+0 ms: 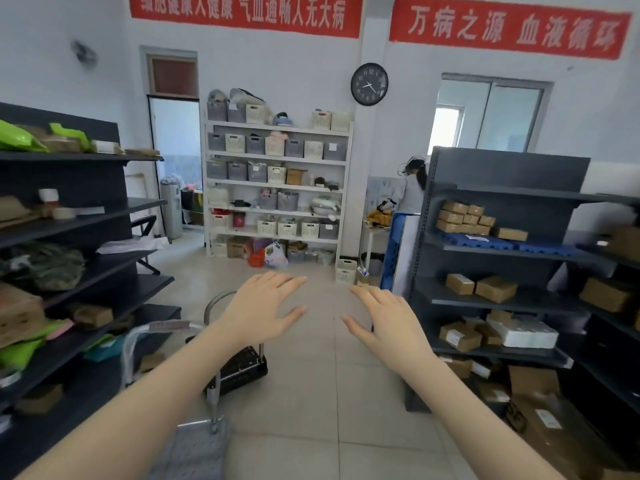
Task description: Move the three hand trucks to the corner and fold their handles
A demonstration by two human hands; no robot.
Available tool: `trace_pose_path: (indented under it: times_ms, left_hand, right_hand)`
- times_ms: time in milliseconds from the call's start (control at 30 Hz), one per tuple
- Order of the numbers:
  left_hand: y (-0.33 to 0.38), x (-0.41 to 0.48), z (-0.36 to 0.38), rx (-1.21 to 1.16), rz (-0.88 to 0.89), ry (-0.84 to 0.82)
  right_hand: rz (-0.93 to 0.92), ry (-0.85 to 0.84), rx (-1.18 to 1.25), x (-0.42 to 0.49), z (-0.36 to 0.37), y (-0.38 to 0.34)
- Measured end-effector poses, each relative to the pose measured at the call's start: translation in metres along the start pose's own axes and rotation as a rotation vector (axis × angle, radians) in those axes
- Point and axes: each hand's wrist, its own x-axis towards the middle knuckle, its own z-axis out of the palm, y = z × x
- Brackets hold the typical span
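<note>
Both left hand (265, 308) and right hand (384, 320) spread, empty.

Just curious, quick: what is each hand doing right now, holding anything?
Left hand: open, fingers spread, holding nothing.
Right hand: open, fingers spread, holding nothing.

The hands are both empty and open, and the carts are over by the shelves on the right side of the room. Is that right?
Not quite. In the head view the left hand and right hand are open and empty, but the two visible hand trucks stand by the dark shelves on the left, not the right.
</note>
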Motion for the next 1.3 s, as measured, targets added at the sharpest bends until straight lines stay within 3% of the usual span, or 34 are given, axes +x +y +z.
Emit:
trace_pose_path:
  times_ms: [167,400,500,833,1300]
  left_hand:
    - [-0.030,0.095,0.077,-0.010,0.004,0.001]
    - [-0.107,0.203,0.179,0.068,-0.135,-0.061]
    - [-0.145,0.244,0.200,0.106,-0.230,-0.061]
    - [-0.279,0.319,0.269,0.245,-0.474,-0.071]
    - [-0.483,0.464,0.385,0.278,-0.615,0.007]
  right_hand:
    - [-0.023,0.004,0.006,0.091,0.056,0.078]
    - [-0.174,-0.034,0.049,0.241,0.147,0.168]
    - [-0.242,0.023,0.088,0.317,0.179,0.197]
    - [-0.472,-0.005,0.316,0.506,0.330,0.199]
    - [-0.552,-0.047,0.348,0.776,0.481,0.218]
